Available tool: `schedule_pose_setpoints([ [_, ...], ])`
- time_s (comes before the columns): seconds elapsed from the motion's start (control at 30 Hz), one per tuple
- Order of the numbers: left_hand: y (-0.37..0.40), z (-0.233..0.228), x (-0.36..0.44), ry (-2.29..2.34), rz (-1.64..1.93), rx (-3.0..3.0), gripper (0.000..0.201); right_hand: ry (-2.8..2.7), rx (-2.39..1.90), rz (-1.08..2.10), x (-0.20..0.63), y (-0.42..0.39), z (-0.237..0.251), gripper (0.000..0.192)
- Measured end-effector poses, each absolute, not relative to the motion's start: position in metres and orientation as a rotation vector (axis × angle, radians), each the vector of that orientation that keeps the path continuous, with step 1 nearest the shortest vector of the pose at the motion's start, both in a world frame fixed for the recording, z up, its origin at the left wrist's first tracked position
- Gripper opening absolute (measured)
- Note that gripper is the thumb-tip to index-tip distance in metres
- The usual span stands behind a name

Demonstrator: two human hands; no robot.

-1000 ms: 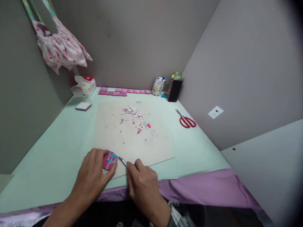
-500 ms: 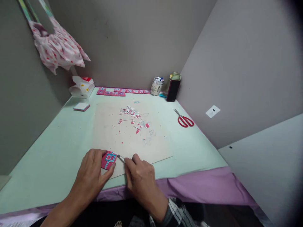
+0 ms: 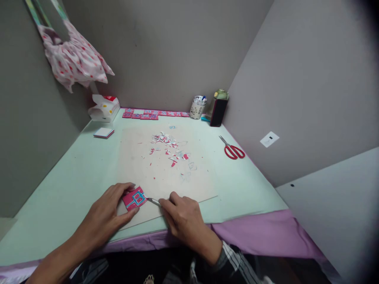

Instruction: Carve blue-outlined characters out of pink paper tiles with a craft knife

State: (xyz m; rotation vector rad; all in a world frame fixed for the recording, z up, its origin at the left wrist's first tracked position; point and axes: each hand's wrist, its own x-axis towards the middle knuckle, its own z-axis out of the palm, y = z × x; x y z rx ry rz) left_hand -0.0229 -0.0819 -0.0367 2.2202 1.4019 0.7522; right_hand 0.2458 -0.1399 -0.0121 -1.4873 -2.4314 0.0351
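My left hand (image 3: 108,211) presses a small pink square of paper (image 3: 134,198) with a blue pattern flat on a beige cutting board (image 3: 166,173), thumb and fingers at its edges. My right hand (image 3: 185,217) grips a thin metal craft knife (image 3: 153,201), its tip touching the square's right edge. Pink and white paper scraps (image 3: 171,152) lie scattered across the middle of the board.
Red-handled scissors (image 3: 232,150) lie on the pale green table (image 3: 74,177) at right. A row of pink squares (image 3: 155,114), a cup of pens (image 3: 197,107), a dark bottle (image 3: 219,108), a paper box (image 3: 104,107) and a note pad (image 3: 103,133) sit at the back. A floral cloth (image 3: 74,59) hangs upper left.
The pink square has been turned under my left hand, and my left hand has shifted left. My right hand has moved slightly right with the knife.
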Motion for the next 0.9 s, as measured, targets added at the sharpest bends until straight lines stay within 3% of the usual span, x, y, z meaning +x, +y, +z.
schedule_pose_setpoints([
  [0.33,-0.091,-0.033,-0.010,1.447,0.786,2.163,0.062,-2.413,-1.474,0.054,0.243,-0.149,-0.009,0.020],
  [0.9,-0.091,-0.030,-0.012,1.437,0.810,2.029,0.053,-2.489,-1.342,0.051,0.256,-0.142,-0.014,0.023],
])
